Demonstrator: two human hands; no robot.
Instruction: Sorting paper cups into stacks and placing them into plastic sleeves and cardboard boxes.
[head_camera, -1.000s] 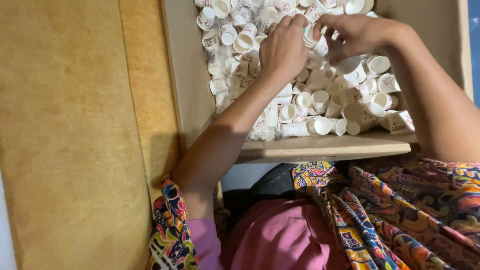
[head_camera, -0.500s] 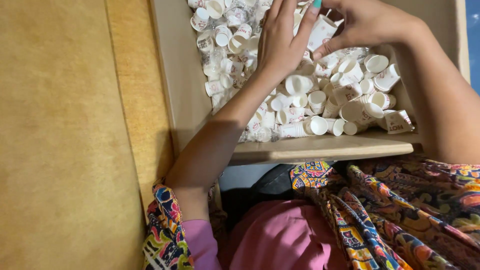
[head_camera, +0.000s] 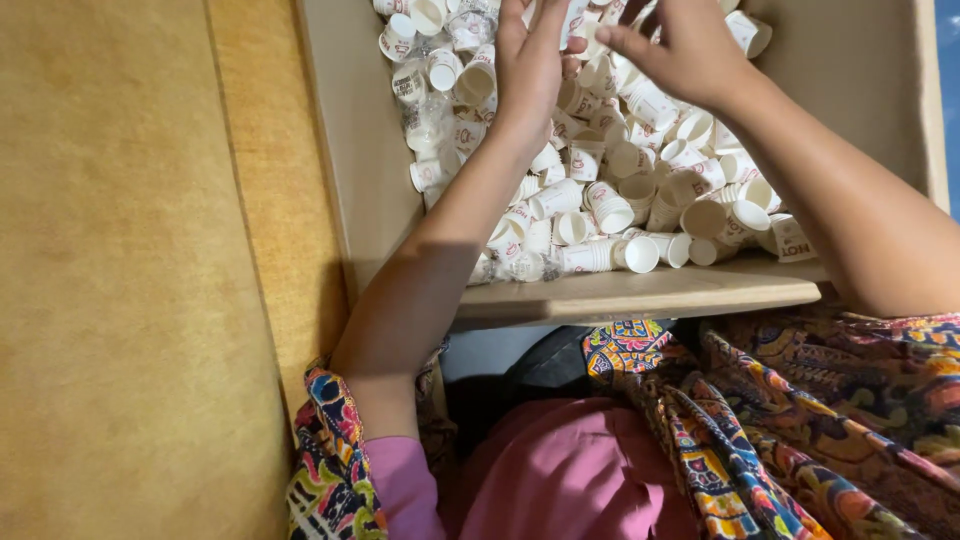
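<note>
White paper cups (head_camera: 610, 205) fill cardboard box (head_camera: 360, 170). Left hand (head_camera: 530, 65) open, flat, fingers spread over cups. Right hand (head_camera: 680, 50) bent over the pile w/ thumb and fingers close together; can't tell if it's gripping one.

Your cardboard box (head_camera: 360, 180) sits ahead of you, with the paper cups (head_camera: 620, 200) heaped inside it. The mat (head_camera: 130, 300) lies to its left. Both your hands meet over the cups at the far end, left hand (head_camera: 535, 65) beside right hand (head_camera: 680, 50).
</note>
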